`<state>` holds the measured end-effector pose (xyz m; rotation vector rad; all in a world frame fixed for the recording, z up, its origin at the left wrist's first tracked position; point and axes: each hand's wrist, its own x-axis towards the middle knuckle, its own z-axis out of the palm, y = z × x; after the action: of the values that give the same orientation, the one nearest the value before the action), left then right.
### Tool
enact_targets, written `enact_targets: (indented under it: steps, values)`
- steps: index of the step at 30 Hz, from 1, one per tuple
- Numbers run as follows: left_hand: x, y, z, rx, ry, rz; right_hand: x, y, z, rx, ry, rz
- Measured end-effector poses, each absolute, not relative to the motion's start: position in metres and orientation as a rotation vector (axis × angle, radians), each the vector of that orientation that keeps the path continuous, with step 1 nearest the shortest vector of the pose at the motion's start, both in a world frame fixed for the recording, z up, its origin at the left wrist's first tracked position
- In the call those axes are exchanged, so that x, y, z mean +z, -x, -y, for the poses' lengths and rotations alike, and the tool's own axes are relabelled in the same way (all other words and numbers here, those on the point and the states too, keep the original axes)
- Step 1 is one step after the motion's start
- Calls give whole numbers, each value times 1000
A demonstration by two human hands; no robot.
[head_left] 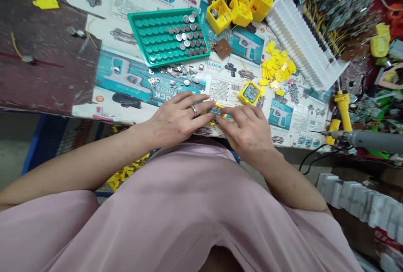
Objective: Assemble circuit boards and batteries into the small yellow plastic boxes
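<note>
Between my hands, at the near edge of the bench, sits a small yellow plastic case with grey parts inside. My left hand, with a ring on one finger, grips the case from the left with its fingertips. From the other side my right hand pinches it with thumb and fingers. The fingers cover much of the case. Just beyond my right hand lies a similar yellow case, its open side up and grey parts showing. A heap of small yellow plastic pieces is farther right.
A green tray carries rows of silver button cells. Yellow cube-shaped cases stand at the back. A white ribbed rack with wired parts stands right. A soldering iron points in at the right edge. Printed cardboard covers the bench.
</note>
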<state>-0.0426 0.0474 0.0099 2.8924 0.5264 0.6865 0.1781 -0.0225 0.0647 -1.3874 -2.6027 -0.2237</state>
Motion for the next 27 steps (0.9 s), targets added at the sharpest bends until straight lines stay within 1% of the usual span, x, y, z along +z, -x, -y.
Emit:
enact_targets:
  steps: [4,11,17,20,23,27]
  values:
    - [13,42,-50,727,-2909,-494,62,-179,21,-141,1438,2592]
    - [18,40,-54,710,-2918,-420,58,-182,19,-158,1408,2548]
    - [23,35,-62,822,-2933,-361,65,-181,8,75,1432,2655]
    - [23,35,-63,832,-2952,-347,66,-177,10,1,1490,2662]
    - [20,37,-59,744,-2949,-398,60,-174,15,-90,1517,2589]
    - [13,38,-57,733,-2825,-424,50,-173,20,-31,1581,2492]
